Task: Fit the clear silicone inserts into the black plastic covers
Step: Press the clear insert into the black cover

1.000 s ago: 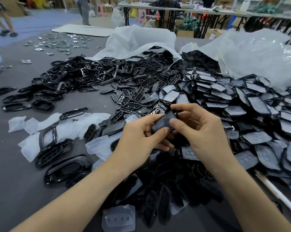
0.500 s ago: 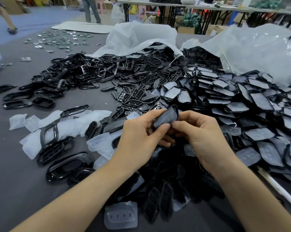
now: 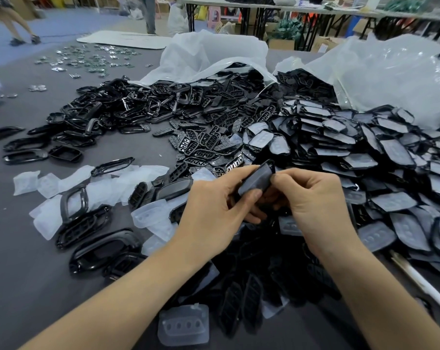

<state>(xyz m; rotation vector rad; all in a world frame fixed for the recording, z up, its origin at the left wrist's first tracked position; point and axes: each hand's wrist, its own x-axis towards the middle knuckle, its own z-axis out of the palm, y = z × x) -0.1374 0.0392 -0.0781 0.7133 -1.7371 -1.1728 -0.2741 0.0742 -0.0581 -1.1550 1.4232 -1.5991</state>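
Both hands hold one black plastic cover (image 3: 256, 178) with a cloudy silicone insert lying in it, raised above the table's middle. My left hand (image 3: 213, 210) grips its lower end between thumb and fingers. My right hand (image 3: 312, 200) pinches its right edge with curled fingers. Loose clear silicone inserts (image 3: 128, 183) lie to the left, and another one (image 3: 184, 327) sits near the front edge. Empty black covers (image 3: 206, 145) are heaped behind the hands.
A large pile of covers with inserts fitted (image 3: 380, 173) fills the right side. Two white plastic bags (image 3: 213, 56) spill black parts at the back. Bigger black frames (image 3: 97, 251) lie front left. Small metal pieces (image 3: 87, 59) are scattered far left. A white rod (image 3: 421, 281) lies at right.
The cover has tilted up more on its end between my hands, and my right fingers have shifted along its right edge. People in the background have walked on.
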